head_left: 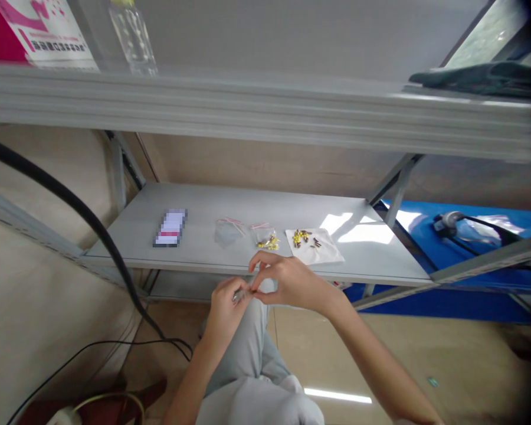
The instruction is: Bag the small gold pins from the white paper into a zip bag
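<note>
Left hand [225, 306]: fingers closed on a small shiny piece [238, 296] in front of the shelf [203, 202]. Long axis looks roughly sideways, toward right hand [287, 283]. Right thumb and index nearly touching at its end; grip unclear. Loose parts [300, 238] beyond, nearer right.

Fairly bright, daylight look; hard-edged bright patches on right of shelf [212, 203], paler glare on blue surface [409, 221]; white streak shining on floor [323, 348]; lower left corner dim; right edge smeared, falling to black; upper beam [248, 115] soft, wide-lens stretch near edges; phone [171, 228] pixelated; left hand [227, 301], right hand [287, 280] well lit, small item [238, 295] between them blurred
</note>
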`<action>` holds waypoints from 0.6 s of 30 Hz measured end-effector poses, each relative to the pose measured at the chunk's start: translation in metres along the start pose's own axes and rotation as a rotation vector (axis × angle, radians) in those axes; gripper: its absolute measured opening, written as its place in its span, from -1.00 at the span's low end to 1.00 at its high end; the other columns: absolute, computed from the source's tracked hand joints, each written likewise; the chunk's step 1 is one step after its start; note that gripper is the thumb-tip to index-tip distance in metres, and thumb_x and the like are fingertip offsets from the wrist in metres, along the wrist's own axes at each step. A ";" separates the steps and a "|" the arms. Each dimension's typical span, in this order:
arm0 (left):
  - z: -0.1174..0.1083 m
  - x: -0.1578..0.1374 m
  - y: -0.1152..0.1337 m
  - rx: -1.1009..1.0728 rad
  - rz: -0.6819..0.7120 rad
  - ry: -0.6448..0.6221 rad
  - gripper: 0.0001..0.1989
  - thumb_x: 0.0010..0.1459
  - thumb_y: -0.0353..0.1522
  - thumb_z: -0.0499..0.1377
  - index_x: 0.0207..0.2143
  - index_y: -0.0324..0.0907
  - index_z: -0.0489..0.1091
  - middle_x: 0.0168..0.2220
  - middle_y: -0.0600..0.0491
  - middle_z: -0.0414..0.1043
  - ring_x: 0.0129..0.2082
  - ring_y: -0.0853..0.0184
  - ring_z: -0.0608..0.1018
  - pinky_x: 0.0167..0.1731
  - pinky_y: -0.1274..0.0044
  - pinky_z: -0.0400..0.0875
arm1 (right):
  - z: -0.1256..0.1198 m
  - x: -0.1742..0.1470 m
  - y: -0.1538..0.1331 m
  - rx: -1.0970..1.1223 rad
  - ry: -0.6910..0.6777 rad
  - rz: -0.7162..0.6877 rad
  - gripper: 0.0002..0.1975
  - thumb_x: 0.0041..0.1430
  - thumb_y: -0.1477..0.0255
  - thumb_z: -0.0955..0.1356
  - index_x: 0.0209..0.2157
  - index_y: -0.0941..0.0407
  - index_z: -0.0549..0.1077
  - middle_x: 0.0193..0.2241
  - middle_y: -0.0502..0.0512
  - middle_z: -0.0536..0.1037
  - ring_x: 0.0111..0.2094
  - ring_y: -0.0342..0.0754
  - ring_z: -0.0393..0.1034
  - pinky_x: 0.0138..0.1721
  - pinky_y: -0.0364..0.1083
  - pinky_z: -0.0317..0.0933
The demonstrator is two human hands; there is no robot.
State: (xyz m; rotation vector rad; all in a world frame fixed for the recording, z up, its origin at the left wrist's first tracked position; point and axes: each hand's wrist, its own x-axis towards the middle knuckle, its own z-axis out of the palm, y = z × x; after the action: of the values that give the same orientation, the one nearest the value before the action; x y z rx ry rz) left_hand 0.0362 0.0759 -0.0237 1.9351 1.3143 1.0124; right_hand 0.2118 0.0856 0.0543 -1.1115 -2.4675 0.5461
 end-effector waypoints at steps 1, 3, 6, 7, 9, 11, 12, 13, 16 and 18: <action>0.000 -0.001 0.001 0.032 0.035 0.004 -0.90 -0.02 -0.49 0.18 -0.56 -0.20 0.36 -0.54 0.14 0.43 -0.47 0.41 0.46 -0.35 0.60 0.31 | 0.001 0.000 -0.002 -0.024 -0.017 0.014 -0.93 0.04 0.45 0.41 -0.39 0.03 0.55 -0.13 -0.03 0.43 -0.32 -0.20 0.41 -0.29 -0.19 0.21; 0.000 -0.002 0.002 0.097 0.101 0.021 -0.91 -0.05 -0.52 0.21 -0.53 -0.19 0.41 -0.52 0.12 0.48 -0.43 0.37 0.50 -0.21 0.53 0.35 | 0.004 0.001 -0.005 -0.087 -0.025 0.047 -0.95 0.03 0.45 0.42 -0.40 0.03 0.56 -0.13 -0.02 0.43 -0.32 -0.19 0.41 -0.31 -0.19 0.21; 0.002 -0.004 0.005 0.163 0.156 0.053 -0.86 -0.09 -0.55 0.24 -0.46 -0.16 0.46 -0.46 0.09 0.53 -0.37 0.31 0.54 -0.09 0.43 0.35 | 0.008 0.004 -0.009 -0.166 -0.010 0.074 -0.97 0.04 0.43 0.42 -0.44 0.05 0.56 -0.15 0.01 0.46 -0.25 -0.11 0.40 -0.30 -0.17 0.21; 0.003 -0.005 0.006 0.169 0.164 0.055 -0.85 -0.09 -0.56 0.25 -0.45 -0.15 0.47 -0.44 0.08 0.54 -0.37 0.31 0.54 -0.08 0.42 0.36 | 0.010 0.004 -0.010 -0.177 -0.006 0.078 -0.95 0.04 0.43 0.42 -0.46 0.06 0.56 -0.14 0.02 0.46 -0.22 -0.09 0.40 -0.29 -0.16 0.22; 0.003 -0.005 0.007 0.154 0.172 0.048 -0.84 -0.08 -0.55 0.24 -0.42 -0.15 0.48 -0.42 0.06 0.55 -0.36 0.31 0.55 -0.08 0.42 0.37 | 0.015 0.003 -0.011 -0.182 -0.003 0.085 -0.93 0.07 0.43 0.41 -0.46 0.06 0.57 -0.12 0.05 0.46 -0.17 -0.05 0.38 -0.23 -0.12 0.24; 0.001 -0.005 0.007 0.104 0.171 0.041 -0.82 -0.05 -0.54 0.23 -0.36 -0.14 0.50 -0.37 0.05 0.56 -0.34 0.31 0.56 -0.09 0.43 0.39 | 0.020 0.000 -0.009 -0.162 -0.001 0.103 -0.87 0.14 0.37 0.36 -0.39 0.06 0.57 -0.10 0.10 0.45 -0.12 -0.01 0.36 -0.15 -0.06 0.24; 0.000 -0.005 0.007 0.069 0.164 0.040 -0.81 -0.03 -0.53 0.22 -0.33 -0.14 0.51 -0.34 0.04 0.57 -0.33 0.31 0.57 -0.09 0.43 0.39 | 0.022 -0.003 -0.008 -0.139 0.003 0.120 -0.82 0.18 0.34 0.32 -0.34 0.06 0.57 -0.09 0.13 0.44 -0.11 0.00 0.35 -0.12 -0.03 0.23; -0.001 -0.006 0.007 0.028 0.152 0.040 -0.82 0.00 -0.51 0.21 -0.32 -0.13 0.51 -0.34 0.03 0.57 -0.32 0.30 0.57 -0.10 0.43 0.40 | 0.024 -0.006 -0.006 -0.106 0.011 0.136 -0.77 0.22 0.32 0.28 -0.30 0.06 0.56 -0.09 0.15 0.44 -0.10 0.01 0.35 -0.09 0.00 0.22; -0.004 -0.008 0.006 -0.127 0.061 0.056 -0.90 0.04 -0.42 0.20 -0.40 -0.14 0.54 -0.37 0.02 0.58 -0.33 0.29 0.59 -0.15 0.45 0.44 | 0.030 -0.017 0.000 0.066 0.082 0.167 -0.72 0.25 0.29 0.24 -0.31 0.06 0.55 -0.14 0.13 0.46 -0.13 -0.02 0.37 -0.07 -0.01 0.21; -0.003 -0.011 0.007 -0.269 -0.052 0.054 -0.89 0.04 -0.36 0.21 -0.43 -0.18 0.54 -0.38 0.01 0.58 -0.36 0.28 0.59 -0.25 0.48 0.49 | 0.036 -0.025 0.003 0.240 0.217 0.187 -0.78 0.20 0.28 0.29 -0.32 0.06 0.54 -0.18 0.09 0.49 -0.18 -0.06 0.39 -0.13 -0.07 0.25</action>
State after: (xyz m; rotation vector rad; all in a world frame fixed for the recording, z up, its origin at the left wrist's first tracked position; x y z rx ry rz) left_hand 0.0346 0.0637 -0.0192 1.6747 1.1829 1.1587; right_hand 0.2113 0.0615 0.0174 -1.2374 -2.0657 0.7145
